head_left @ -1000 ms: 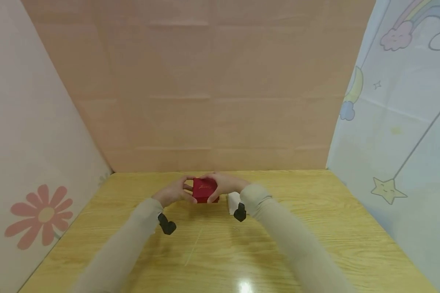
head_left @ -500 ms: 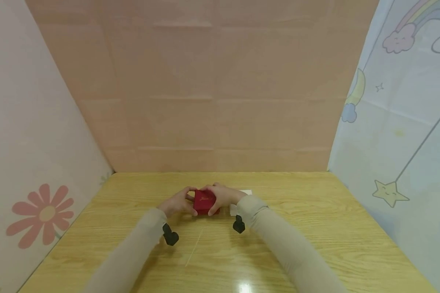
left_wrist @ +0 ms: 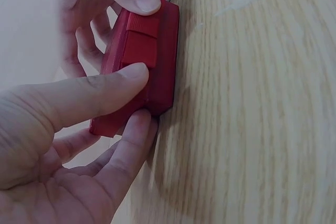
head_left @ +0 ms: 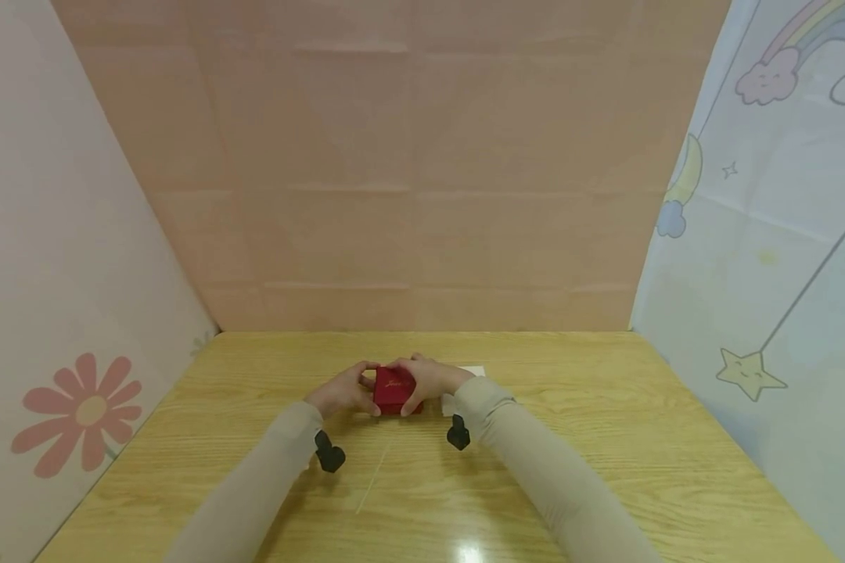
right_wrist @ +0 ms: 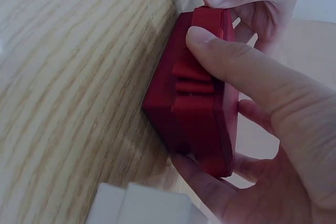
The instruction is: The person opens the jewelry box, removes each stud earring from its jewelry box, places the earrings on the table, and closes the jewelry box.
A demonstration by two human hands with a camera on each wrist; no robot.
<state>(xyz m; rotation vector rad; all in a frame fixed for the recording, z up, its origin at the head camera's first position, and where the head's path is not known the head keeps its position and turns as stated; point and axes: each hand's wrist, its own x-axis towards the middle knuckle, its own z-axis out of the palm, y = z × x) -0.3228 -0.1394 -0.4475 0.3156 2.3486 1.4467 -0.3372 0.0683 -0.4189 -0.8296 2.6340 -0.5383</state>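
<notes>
A small red gift box with gold lettering on its lid sits on the wooden table, between both hands. A folded red ribbon bow runs along its near side. My left hand grips the box from the left, thumb on the front by the ribbon, other fingers at the side and behind. From the right, my right hand holds it likewise, its thumb against the ribbon and its fingers round the end and back. Much of the rear side is hidden by the hands.
A white box-like object lies on the table just right of the red box, partly covered by the right wrist in the head view. The wooden table meets a pinkish back wall and printed side panels.
The red box and both hands have come down and closer along the table, mostly in the first half second. Since then they have hardly moved, and both hands keep their hold.
</notes>
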